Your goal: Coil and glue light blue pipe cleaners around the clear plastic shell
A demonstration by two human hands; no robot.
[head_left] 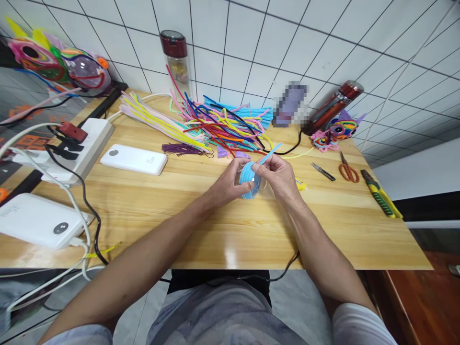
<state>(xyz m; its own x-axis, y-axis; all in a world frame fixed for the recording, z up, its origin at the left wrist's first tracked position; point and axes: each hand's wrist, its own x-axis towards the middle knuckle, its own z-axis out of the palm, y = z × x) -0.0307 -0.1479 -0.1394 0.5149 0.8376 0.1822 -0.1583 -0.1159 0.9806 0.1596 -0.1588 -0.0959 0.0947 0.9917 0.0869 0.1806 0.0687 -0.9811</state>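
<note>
Between my hands, above the wooden table, is a clear plastic ball (256, 181) with light blue pipe cleaner (247, 173) wound around it in bands. My left hand (232, 182) grips the ball from the left, its thumb across the front. With thumb and fingers closed, my right hand (277, 173) pinches the blue pipe cleaner at the ball's upper right. A loose end of it sticks up past my right fingers. Part of the ball is hidden behind both hands.
A heap of coloured pipe cleaners (226, 124) lies behind my hands. Scissors (348, 167), snips (323, 171) and pliers (377, 194) lie to the right. A power strip (89, 148), white power banks (132, 159) and cables crowd the left. A red thermos (336, 105) leans against the tiled wall.
</note>
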